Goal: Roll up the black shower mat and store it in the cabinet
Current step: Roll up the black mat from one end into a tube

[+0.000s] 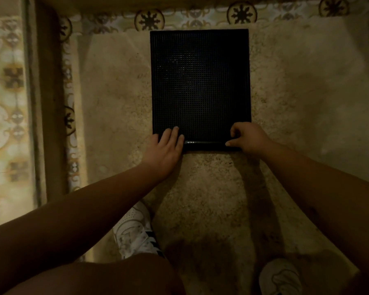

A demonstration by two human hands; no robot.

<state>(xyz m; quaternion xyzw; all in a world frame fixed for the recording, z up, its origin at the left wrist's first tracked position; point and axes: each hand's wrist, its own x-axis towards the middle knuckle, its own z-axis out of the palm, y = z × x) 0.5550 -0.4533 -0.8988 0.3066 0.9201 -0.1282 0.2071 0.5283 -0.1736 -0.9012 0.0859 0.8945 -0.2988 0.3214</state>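
Note:
The black shower mat [200,81] lies flat on the beige speckled floor, a dark rectangle with a fine grid of holes. Its near edge is curled over into a thin roll [205,144]. My left hand [165,146] rests on the near left corner, fingers spread over the curled edge. My right hand [248,138] pinches the near right corner, thumb on the roll and fingers curled over the top. No cabinet is in view.
My two white shoes [134,228] [280,277] stand on the floor below the mat. A patterned tile border [149,19] runs along the far edge, and a raised step or frame [47,103] lines the left side. The light is dim.

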